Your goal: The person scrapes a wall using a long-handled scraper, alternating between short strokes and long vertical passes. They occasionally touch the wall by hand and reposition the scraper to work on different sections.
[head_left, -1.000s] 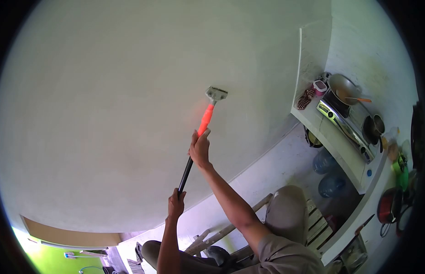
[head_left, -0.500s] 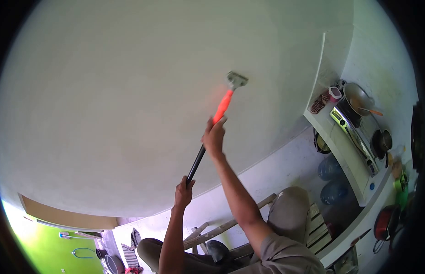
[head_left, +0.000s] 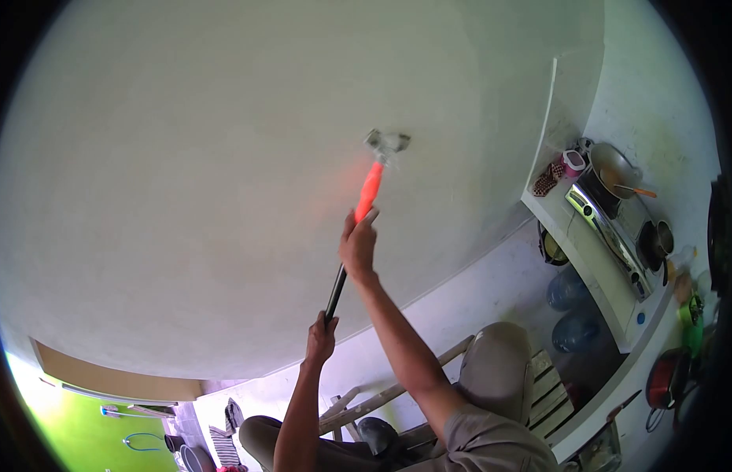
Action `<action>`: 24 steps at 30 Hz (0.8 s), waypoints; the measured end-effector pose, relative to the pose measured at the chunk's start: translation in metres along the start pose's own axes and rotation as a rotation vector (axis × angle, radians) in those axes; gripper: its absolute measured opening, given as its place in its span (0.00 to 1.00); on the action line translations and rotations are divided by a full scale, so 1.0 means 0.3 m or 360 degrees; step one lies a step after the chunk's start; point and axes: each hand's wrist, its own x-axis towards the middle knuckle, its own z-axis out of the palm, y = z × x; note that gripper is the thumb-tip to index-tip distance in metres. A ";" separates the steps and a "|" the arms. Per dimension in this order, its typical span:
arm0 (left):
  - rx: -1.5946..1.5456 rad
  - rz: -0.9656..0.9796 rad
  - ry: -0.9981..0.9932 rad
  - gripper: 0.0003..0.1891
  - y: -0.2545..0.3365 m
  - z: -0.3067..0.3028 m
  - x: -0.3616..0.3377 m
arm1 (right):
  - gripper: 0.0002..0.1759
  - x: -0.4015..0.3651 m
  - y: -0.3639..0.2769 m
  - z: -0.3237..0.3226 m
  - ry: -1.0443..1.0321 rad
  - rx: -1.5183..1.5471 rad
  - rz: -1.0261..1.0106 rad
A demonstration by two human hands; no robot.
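A long-handled scraper (head_left: 370, 191) with an orange grip, a black pole and a pale metal head reaches up against a broad, pale grey plastered surface (head_left: 200, 173). The head is slightly blurred and appears to touch that surface. My right hand (head_left: 358, 245) is wrapped round the tool just below the orange part. Lower down, my left hand (head_left: 321, 340) grips the black pole near its bottom end. Both forearms stretch upward from the lower edge of the view.
Wooden rails (head_left: 366, 405) and slats (head_left: 548, 393) stand around my legs. At right, a counter (head_left: 558, 212) carries a stove (head_left: 610, 240), a wok (head_left: 613, 169) and small pans. Blue water jugs (head_left: 574, 330) sit beneath it. Buckets (head_left: 197, 458) stand at lower left.
The scraper's head has moved left and slightly down, and the tool leans less to the right. My right hand has shifted left and a little down with it; my left hand has moved slightly right and down.
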 end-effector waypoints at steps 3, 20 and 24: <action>0.0007 0.0048 -0.0046 0.19 0.149 0.009 0.090 | 0.16 0.136 -0.017 -0.051 0.0132 -0.0047 -0.0102; 0.0040 -0.0078 -0.0045 0.17 0.019 0.032 -0.017 | 0.20 -0.008 0.185 0.013 0.0116 -0.0145 -0.0097; 0.0103 -0.0289 -0.0038 0.17 -0.241 0.008 -0.183 | 0.22 -0.292 0.154 0.083 -0.0176 0.0022 0.0106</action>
